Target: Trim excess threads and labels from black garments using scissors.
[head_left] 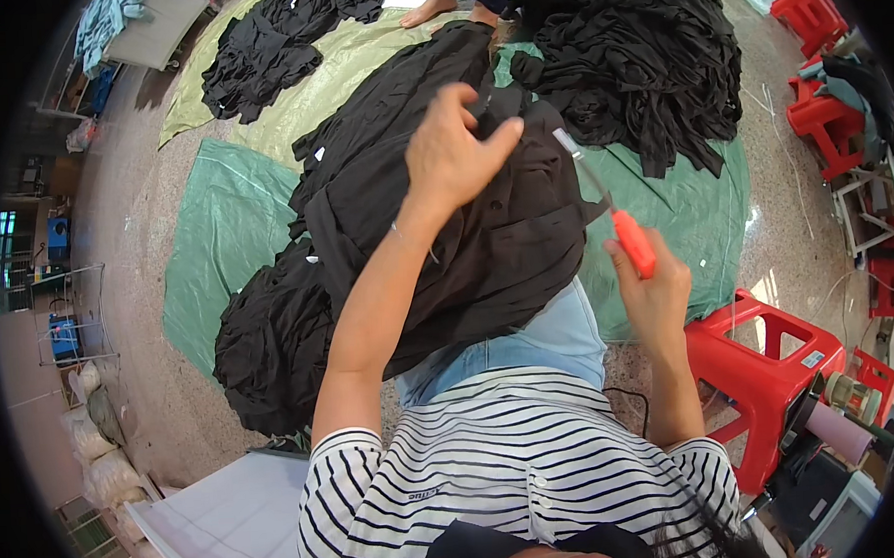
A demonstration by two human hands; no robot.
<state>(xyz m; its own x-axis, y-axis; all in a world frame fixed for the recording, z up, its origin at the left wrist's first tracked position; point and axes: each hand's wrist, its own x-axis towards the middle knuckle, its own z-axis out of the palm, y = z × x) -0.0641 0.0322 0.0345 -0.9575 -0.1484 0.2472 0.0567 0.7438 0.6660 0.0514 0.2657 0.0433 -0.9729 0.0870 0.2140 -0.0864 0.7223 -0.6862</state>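
A heap of black garments (445,239) lies across my lap and spreads to the left. My left hand (453,151) is over the upper part of the cloth, thumb and fingers apart, with nothing visible between them. To the right of the cloth, my right hand (657,288) is closed around an orange-red handled tool (633,243). Its thin metal shaft points up and left towards the fabric. A small whitish piece (567,142) shows at the far end of the shaft; whether it belongs to the tool I cannot tell.
Large black fabric piles lie at the far right (627,62) and far left (287,37). Green sheeting (220,229) covers the floor. Another person's bare feet (429,7) are at the top. A red stool (769,350) stands at my right, a white panel (228,513) at lower left.
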